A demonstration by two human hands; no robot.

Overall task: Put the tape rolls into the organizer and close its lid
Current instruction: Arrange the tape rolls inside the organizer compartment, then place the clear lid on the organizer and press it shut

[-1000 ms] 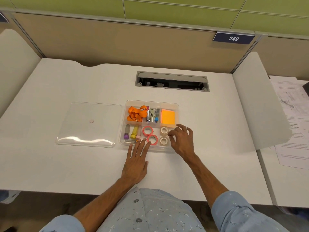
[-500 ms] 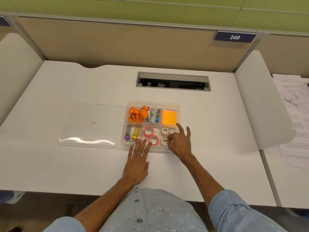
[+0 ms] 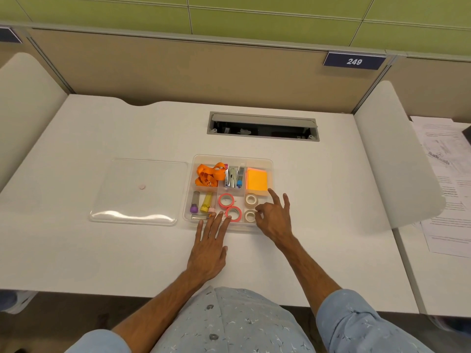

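A clear plastic organizer (image 3: 270, 161) sits mid-desk with its clear lid (image 3: 139, 191) lying flat to its left. Two pink tape rolls (image 3: 226, 200) (image 3: 233, 213) lie in the front middle compartment. Two white tape rolls (image 3: 251, 200) (image 3: 250, 216) lie in the front right one. My left hand (image 3: 210, 247) rests flat on the desk, fingertips on the organizer's front rim near the nearer pink roll. My right hand (image 3: 276, 216) hovers over the front right corner, fingers spread, thumb and fingertips touching the nearer white roll; it holds nothing.
An orange lanyard (image 3: 210, 174), staplers (image 3: 233, 177), orange sticky notes (image 3: 257, 179) and glue sticks (image 3: 201, 202) fill other compartments. A cable slot (image 3: 262, 126) opens behind the organizer. Rounded dividers stand at both sides; papers (image 3: 446, 179) lie to the right.
My right hand slid slightly toward me and left, its fingertips coming down to the nearer white roll. My left hand stayed in place.
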